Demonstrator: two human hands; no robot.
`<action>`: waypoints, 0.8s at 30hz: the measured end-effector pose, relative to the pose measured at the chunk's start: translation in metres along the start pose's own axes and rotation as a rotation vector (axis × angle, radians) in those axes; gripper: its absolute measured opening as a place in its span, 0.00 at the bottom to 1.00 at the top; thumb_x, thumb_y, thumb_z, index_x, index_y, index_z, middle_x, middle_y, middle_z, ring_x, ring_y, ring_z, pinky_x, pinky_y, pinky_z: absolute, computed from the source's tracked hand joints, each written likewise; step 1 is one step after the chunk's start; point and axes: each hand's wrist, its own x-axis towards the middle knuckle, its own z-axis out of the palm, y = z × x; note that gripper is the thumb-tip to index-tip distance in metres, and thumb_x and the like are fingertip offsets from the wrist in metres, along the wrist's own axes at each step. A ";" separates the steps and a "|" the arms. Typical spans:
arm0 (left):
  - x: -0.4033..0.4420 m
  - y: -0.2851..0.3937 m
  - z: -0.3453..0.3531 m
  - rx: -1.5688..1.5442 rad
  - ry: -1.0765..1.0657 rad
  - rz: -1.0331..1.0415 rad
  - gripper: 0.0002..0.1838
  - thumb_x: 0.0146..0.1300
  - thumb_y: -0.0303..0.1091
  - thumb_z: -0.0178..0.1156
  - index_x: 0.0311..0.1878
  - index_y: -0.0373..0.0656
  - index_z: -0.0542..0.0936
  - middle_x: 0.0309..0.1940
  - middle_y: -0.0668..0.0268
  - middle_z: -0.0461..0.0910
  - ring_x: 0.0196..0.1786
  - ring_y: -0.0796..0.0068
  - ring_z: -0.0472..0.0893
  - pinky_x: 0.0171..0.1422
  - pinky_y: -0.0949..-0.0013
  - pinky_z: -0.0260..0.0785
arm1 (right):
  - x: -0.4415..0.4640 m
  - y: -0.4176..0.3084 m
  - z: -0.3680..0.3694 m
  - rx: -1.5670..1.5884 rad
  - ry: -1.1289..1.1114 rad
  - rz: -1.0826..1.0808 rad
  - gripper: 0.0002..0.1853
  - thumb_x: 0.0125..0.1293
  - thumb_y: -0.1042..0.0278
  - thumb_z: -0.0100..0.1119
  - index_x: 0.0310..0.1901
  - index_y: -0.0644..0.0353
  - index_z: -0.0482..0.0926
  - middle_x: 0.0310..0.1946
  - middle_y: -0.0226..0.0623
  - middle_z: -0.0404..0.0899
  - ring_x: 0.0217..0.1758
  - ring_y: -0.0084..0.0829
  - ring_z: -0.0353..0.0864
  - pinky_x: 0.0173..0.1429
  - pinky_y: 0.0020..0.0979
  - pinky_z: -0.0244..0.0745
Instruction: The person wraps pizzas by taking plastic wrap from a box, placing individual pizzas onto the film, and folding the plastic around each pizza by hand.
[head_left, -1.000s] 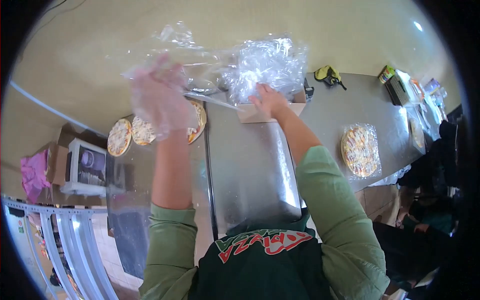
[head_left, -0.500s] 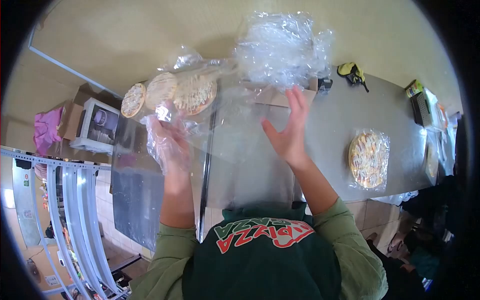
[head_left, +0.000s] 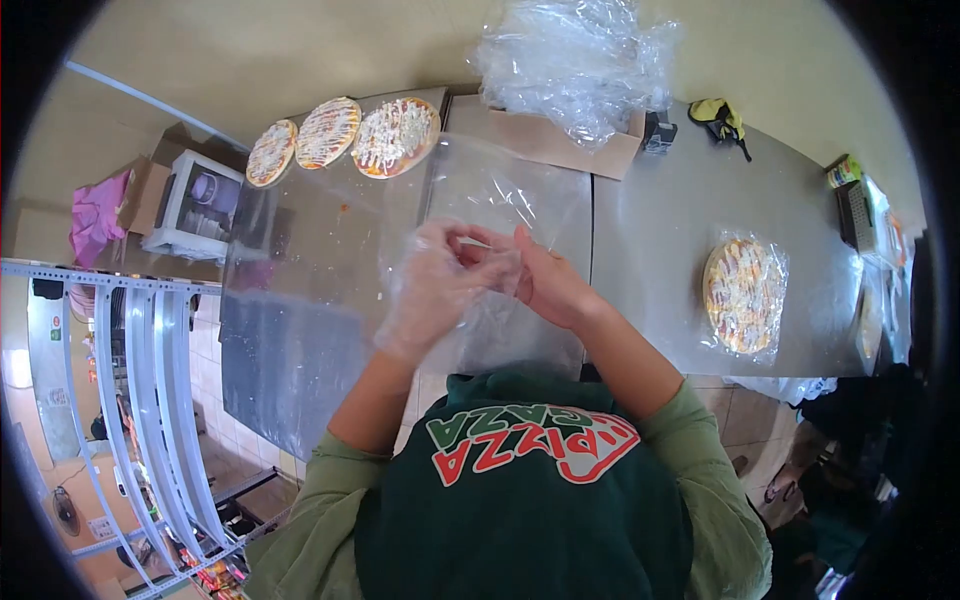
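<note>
In the middle of the view, my left hand [head_left: 437, 290], in a thin clear plastic glove, meets my bare right hand [head_left: 552, 284] above the steel table. Both hands have their fingers closed on a clear plastic bag [head_left: 500, 190], its sheet spreading out beyond the fingertips. Exactly where each finger grips the film is hard to make out. Beyond my left hand, at the far left of the table, lie three uncovered pizzas: a small one [head_left: 271, 153], a middle one [head_left: 328, 133] and a larger one [head_left: 396, 137], topped with white strips.
A cardboard box [head_left: 570, 150] heaped with clear plastic bags [head_left: 575, 70] stands at the back. To the right lies a pizza wrapped in clear film [head_left: 745, 297]. A yellow and black item [head_left: 718, 122] is behind it. Metal shelving [head_left: 150, 400] stands at the left.
My hands have come together at the middle; the left moved right and the right moved down and left. The bag has swung off the pizzas, and my right fingers have closed on it.
</note>
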 end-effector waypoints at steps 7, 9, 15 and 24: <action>0.002 -0.036 -0.013 -0.073 -0.139 -0.026 0.08 0.62 0.33 0.56 0.36 0.37 0.73 0.25 0.64 0.77 0.26 0.80 0.76 0.31 0.74 0.69 | 0.003 0.022 0.013 -0.205 0.050 -0.007 0.37 0.70 0.39 0.23 0.69 0.62 0.43 0.69 0.42 0.49 0.72 0.34 0.49 0.72 0.35 0.47; 0.004 -0.050 -0.020 -0.224 -0.136 -0.212 0.08 0.63 0.34 0.55 0.37 0.38 0.72 0.24 0.64 0.76 0.24 0.79 0.76 0.29 0.75 0.69 | 0.004 0.020 0.019 -0.143 0.095 0.022 0.38 0.69 0.39 0.25 0.69 0.64 0.46 0.68 0.44 0.53 0.71 0.35 0.53 0.70 0.35 0.52; 0.004 -0.079 -0.035 -0.783 -0.177 -0.368 0.11 0.65 0.34 0.53 0.44 0.37 0.68 0.28 0.61 0.77 0.29 0.74 0.78 0.33 0.74 0.73 | 0.013 0.029 0.027 -0.357 0.522 -0.085 0.21 0.67 0.60 0.48 0.57 0.63 0.69 0.50 0.40 0.75 0.52 0.28 0.74 0.55 0.30 0.69; 0.007 -0.088 -0.049 -1.072 -0.294 -0.474 0.10 0.65 0.34 0.52 0.37 0.36 0.74 0.29 0.63 0.78 0.33 0.72 0.80 0.45 0.67 0.76 | 0.019 0.049 0.012 -0.738 0.831 -0.364 0.04 0.59 0.77 0.54 0.34 0.64 0.78 0.29 0.32 0.79 0.31 0.20 0.77 0.39 0.21 0.72</action>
